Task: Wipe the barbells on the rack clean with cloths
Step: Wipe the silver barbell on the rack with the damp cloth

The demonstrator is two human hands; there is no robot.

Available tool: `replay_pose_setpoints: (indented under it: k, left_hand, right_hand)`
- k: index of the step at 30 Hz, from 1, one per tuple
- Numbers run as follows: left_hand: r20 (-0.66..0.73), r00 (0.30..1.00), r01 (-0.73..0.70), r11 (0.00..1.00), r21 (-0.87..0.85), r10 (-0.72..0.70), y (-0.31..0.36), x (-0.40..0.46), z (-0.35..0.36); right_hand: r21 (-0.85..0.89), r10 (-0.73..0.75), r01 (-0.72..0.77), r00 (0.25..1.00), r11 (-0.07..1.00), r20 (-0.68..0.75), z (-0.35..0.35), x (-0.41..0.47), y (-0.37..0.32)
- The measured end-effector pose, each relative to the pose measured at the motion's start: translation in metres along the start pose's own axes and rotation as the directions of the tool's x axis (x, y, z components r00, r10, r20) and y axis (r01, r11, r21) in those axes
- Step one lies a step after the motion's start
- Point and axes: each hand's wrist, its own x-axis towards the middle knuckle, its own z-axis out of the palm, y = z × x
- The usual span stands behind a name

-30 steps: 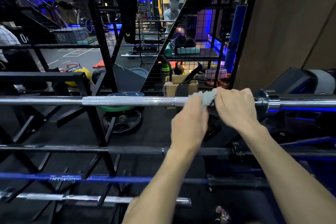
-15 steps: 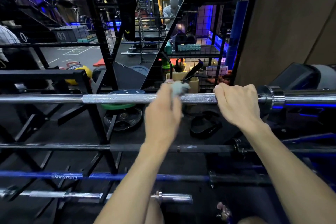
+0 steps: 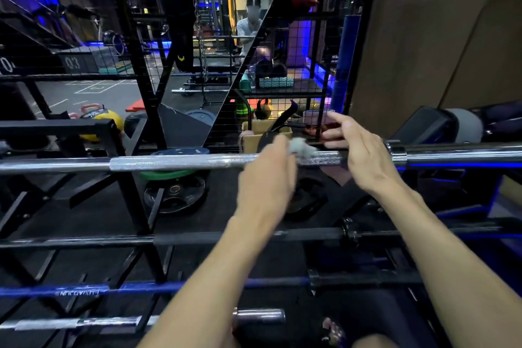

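Fingers of our left hand [image 3: 267, 178] curl over a small grey cloth [image 3: 302, 148], pinching it against the top of the chrome barbell [image 3: 175, 162] at centre frame, where the knurled grip section runs. Our right hand [image 3: 360, 151] sits just right of the cloth with fingers straight and lifted off the bar, holding nothing; its heel looks near or resting on the shaft, beside the collar [image 3: 397, 151].

To wipe well, we judge it best to wrap the cloth round the shaft rather than only over the top, press firmly into the knurling where grime lodges, and draw long strokes from collar to centre, turning the bar to reach its underside. A steadying right hand would stop it rolling on the black rack [image 3: 135, 178].

Against the frame half a second ago, our right hand has released its full grip on the bar and opened, while our left hand and cloth have slid rightward toward it. Lower in the frame the black barbell [image 3: 113, 240], blue barbell [image 3: 141, 287] and short chrome bar [image 3: 258, 316] wait untouched.
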Motion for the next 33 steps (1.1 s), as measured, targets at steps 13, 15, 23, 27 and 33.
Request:
replay_pose_setpoints:
  k: [13, 15, 23, 27, 33]
  left_hand:
    - [-0.268, 0.95, 0.189, 0.978, 0.084, -0.161, -0.02, 0.007, -0.009]
    - [-0.204, 0.971, 0.14, 0.989, 0.051, -0.127, 0.003, 0.006, 0.006]
    - [0.138, 0.99, -0.001, 0.996, -0.091, 0.013, 0.082, 0.009, 0.062]
    - [-0.048, 0.998, -0.041, 0.999, 0.02, 0.042, 0.02, -0.005, 0.024]
    - [-0.286, 0.948, 0.131, 0.99, -0.057, -0.142, 0.0, -0.009, 0.008]
  right_hand:
    - [-0.701, -0.055, 0.2, 0.973, 0.685, 0.224, -0.028, -0.006, 0.033]
    - [-0.693, -0.086, 0.208, 0.975, 0.69, 0.206, -0.026, -0.006, 0.036]
    - [-0.606, -0.134, 0.184, 0.983, 0.774, 0.127, -0.028, -0.017, 0.033]
    - [-0.609, -0.161, 0.218, 0.976, 0.763, 0.148, -0.027, -0.017, 0.035]
    - [-0.648, -0.176, 0.23, 0.973, 0.726, 0.149, -0.018, -0.01, 0.038]
